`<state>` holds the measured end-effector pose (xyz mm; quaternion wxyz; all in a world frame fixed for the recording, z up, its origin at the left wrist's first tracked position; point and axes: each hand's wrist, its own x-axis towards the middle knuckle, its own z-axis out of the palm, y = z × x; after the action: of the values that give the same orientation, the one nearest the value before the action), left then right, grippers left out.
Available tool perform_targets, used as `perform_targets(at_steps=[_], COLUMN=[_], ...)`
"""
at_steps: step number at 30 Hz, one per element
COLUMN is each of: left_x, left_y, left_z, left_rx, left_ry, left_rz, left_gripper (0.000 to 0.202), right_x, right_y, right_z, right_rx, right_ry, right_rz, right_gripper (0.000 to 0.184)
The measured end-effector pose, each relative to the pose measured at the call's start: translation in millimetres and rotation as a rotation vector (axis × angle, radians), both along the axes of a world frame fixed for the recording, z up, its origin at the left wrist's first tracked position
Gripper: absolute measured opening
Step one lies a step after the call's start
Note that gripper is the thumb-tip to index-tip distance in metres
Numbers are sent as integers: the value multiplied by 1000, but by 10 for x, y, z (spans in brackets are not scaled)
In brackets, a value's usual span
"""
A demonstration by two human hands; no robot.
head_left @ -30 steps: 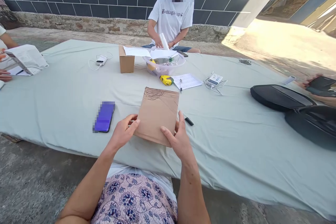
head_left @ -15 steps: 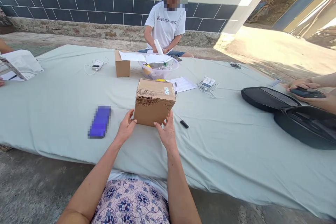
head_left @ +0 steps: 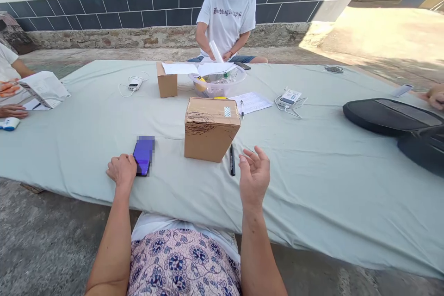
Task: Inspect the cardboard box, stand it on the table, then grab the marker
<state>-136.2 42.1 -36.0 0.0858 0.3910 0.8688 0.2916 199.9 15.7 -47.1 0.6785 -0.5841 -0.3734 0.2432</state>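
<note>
A brown cardboard box (head_left: 207, 141) with dark scribbled lines and a small checkered label stands upright on the cloth in front of me, with neither hand on it. My right hand (head_left: 255, 173) is raised to the right of the box, palm up, fingers apart and holding nothing. Between that hand and the box lies a black marker (head_left: 232, 161). My left hand (head_left: 122, 169) rests on the cloth with its fingers curled in, right against the near left edge of a phone (head_left: 143, 156) with a blue screen. I see nothing in that hand.
Further back are a smaller carton (head_left: 167, 84), a clear plastic basin (head_left: 217, 87) with papers over it, a printed sheet with a pen (head_left: 242, 107), and white devices with cables (head_left: 290, 98). A black case (head_left: 391, 114) lies open at right. Other people sit across and at both sides.
Both my hands have let go of the box. The left moved left to the phone; the right moved right and opened. The marker beside the box shows more fully. The view has shifted slightly.
</note>
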Motion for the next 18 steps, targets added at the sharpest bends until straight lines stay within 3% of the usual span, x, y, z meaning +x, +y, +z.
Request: perform_targets(at_steps=[4, 10, 18], left_x=[21, 35, 265], left_y=[71, 117, 130], left_z=[-52, -61, -153], left_rx=[-21, 5, 111], left_ry=[-33, -231, -475], left_rz=[-51, -113, -116], left_gripper=[32, 23, 10], right_x=[-57, -76, -200], right_y=[-19, -80, -137], right_z=[-2, 57, 162], right_rx=[-10, 5, 84], right_ry=[-21, 4, 28], right_rz=[40, 55, 36], right_gripper=[56, 53, 46])
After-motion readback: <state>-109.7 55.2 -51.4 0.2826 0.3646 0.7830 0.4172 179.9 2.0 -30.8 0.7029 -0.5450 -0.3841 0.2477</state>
